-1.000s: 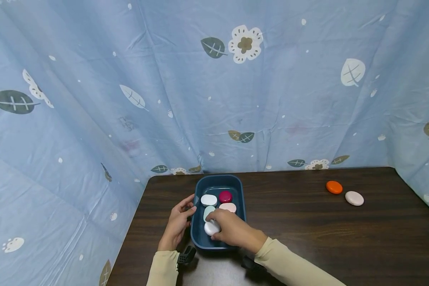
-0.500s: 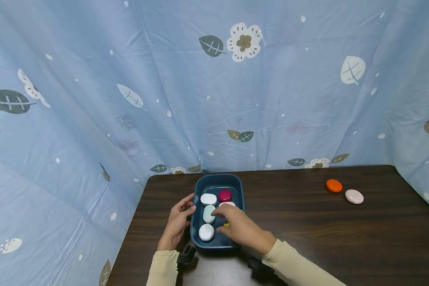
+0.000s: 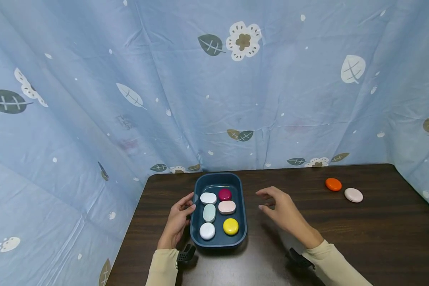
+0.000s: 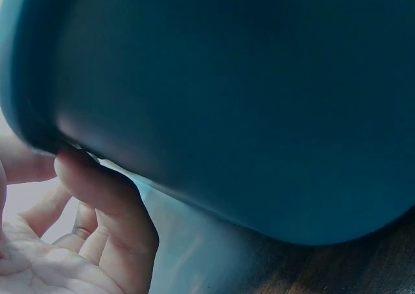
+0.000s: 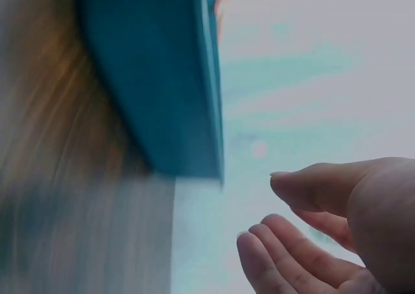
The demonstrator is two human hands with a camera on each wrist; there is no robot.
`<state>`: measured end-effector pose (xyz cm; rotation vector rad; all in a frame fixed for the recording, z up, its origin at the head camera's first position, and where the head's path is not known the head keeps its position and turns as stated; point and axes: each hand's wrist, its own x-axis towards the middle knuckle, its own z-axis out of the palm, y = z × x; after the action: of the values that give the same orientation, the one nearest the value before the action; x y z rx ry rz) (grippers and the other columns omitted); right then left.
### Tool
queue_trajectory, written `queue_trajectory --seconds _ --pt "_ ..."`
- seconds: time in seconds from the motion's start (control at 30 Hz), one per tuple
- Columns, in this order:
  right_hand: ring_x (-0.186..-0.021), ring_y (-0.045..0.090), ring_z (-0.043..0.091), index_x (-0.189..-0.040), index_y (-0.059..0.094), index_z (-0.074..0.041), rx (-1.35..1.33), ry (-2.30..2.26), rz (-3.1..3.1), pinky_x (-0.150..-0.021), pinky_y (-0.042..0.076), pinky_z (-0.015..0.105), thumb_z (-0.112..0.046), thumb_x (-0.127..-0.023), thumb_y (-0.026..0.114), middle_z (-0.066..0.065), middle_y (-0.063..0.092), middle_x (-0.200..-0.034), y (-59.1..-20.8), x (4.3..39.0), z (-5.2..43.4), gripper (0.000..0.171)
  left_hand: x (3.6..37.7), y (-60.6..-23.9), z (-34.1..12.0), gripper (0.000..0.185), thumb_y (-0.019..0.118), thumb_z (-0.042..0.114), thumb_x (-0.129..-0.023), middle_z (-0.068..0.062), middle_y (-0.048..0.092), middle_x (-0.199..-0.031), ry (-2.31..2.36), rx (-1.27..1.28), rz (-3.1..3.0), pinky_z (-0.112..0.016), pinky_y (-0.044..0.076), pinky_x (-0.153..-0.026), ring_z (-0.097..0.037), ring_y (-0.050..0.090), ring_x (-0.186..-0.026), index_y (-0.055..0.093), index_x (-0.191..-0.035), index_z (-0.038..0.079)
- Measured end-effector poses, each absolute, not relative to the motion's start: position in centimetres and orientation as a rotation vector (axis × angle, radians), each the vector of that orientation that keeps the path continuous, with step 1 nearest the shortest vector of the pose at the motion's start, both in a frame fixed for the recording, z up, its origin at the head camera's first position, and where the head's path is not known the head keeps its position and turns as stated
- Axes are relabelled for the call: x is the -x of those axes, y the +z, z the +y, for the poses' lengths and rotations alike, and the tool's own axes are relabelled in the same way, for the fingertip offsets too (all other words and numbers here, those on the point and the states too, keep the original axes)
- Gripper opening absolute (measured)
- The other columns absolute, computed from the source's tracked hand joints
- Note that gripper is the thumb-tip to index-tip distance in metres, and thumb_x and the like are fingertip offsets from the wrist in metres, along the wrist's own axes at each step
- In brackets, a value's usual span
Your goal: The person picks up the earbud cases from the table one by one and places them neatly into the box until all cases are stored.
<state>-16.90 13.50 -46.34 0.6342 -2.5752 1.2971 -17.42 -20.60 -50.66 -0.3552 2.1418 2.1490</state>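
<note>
Dark wood table [image 3: 343,234], blue leaf-print curtain [image 3: 164,99] behind. Right hand [image 3: 284,212] has pulled out of the blue tray [image 3: 244,222] and now hovers beside it, fingers loosely open, empty. Yellow case [image 3: 230,226] now uncovered in the tray's near right corner, beside white case [image 3: 207,230]. Left hand [image 3: 176,220] still grips the tray's left rim. Orange case [image 3: 333,184] and pale case [image 3: 353,195] unmoved, far right. No readable writing.

Cream long sleeves [image 3: 162,268], black wrist-mounted cameras [image 3: 185,254].
</note>
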Motion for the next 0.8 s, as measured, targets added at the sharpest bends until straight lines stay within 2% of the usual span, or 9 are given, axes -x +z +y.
queue_trajectory --seconds 0.47,0.8 --pt "-0.103 0.068 0.047 -0.127 0.066 0.01 -0.316 1.05 -2.665 -0.081 0.06 0.054 0.007 -0.088 0.078 0.031 0.066 -0.121 -48.5 18.2 24.5 0.041 17.5 -50.6 -20.6 0.046 0.058 0.007 -0.107 -0.01 0.05 -0.12 2.143 0.353 2.137 -0.032 0.051 -0.072 -0.025 0.054 -0.105 0.055 -0.153 0.007" --pt "-0.095 0.069 0.053 -0.126 0.062 0.016 -0.224 0.973 -2.666 -0.075 0.059 0.057 0.009 -0.085 0.08 0.04 0.062 -0.118 -49.5 18.3 28.3 0.045 17.6 -50.6 -20.7 0.046 0.058 0.007 -0.107 -0.01 0.049 -0.121 2.127 0.369 2.131 -0.033 0.05 -0.072 -0.025 0.054 -0.103 0.055 -0.153 0.008"
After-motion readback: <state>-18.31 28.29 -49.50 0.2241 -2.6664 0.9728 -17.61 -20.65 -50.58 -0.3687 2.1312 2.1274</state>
